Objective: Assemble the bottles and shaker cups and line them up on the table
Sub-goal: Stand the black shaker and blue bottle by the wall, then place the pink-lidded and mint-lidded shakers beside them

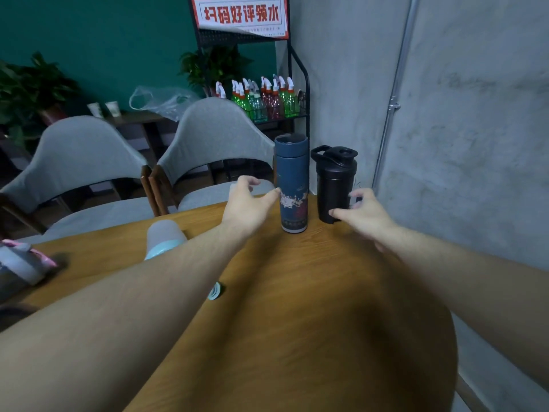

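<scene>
A tall blue bottle with a patterned band stands upright near the far edge of the wooden table. Right beside it stands a black shaker cup with its lid and carry loop on. My left hand is spread just left of the blue bottle, thumb tip at its side, holding nothing. My right hand is spread by the black cup's lower right side, fingertips close to it. A frosted cup with a teal band stands partly hidden behind my left forearm. A small round cap lies on the table.
A pink and grey item lies at the table's left edge. Two grey chairs stand behind the table. A black rack with spray bottles is at the back. A concrete wall runs along the right.
</scene>
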Demonstrator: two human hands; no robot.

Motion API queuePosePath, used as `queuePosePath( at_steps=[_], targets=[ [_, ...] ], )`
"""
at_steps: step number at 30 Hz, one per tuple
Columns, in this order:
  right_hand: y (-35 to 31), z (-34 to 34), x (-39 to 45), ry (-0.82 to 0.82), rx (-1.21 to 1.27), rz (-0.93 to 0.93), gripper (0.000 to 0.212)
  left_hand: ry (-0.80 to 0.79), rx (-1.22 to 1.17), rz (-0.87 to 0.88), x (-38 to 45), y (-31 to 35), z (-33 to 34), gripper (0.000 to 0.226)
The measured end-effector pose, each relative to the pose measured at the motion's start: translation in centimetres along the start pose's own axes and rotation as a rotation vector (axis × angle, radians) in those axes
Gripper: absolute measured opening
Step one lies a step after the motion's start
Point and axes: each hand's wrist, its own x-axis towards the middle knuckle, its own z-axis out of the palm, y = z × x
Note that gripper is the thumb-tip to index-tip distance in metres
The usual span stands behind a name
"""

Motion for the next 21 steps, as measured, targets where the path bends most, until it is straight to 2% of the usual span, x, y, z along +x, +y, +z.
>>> queuePosePath(
  at_steps=[4, 8, 12, 17, 21],
  targets=[
    [-2.5, 1.4, -4.7, -0.099, -0.009, -0.038, 0.052, -0.022, 0.061, -0.019, -3.1, -1.9, -5.7, 0.029],
    [-5.5, 4.2, -9.2, -0.218, -0.041, -0.070, 0.036, -0.024, 0.152, -0.053, -6.1, -4.1, -11.8, 0.021],
    [-8.3, 7.7, -12.5, -0.335, -0.115, -0.093, 0.042, -0.076, 0.301, -0.102, -8.3, -6.2, -17.7, 0.027],
    [-11.6, 12.1, -15.0, -0.390, -0.223, -0.167, 0.053, -0.092, 0.613, -0.144, -9.9, -8.7, -24.4, 0.031],
    [-13.8, 15.8, -15.3, -0.393, -0.350, -0.373, 0.047, -0.152, 0.709, -0.133, -10.8, -11.1, -29.5, 0.037]
  ],
)
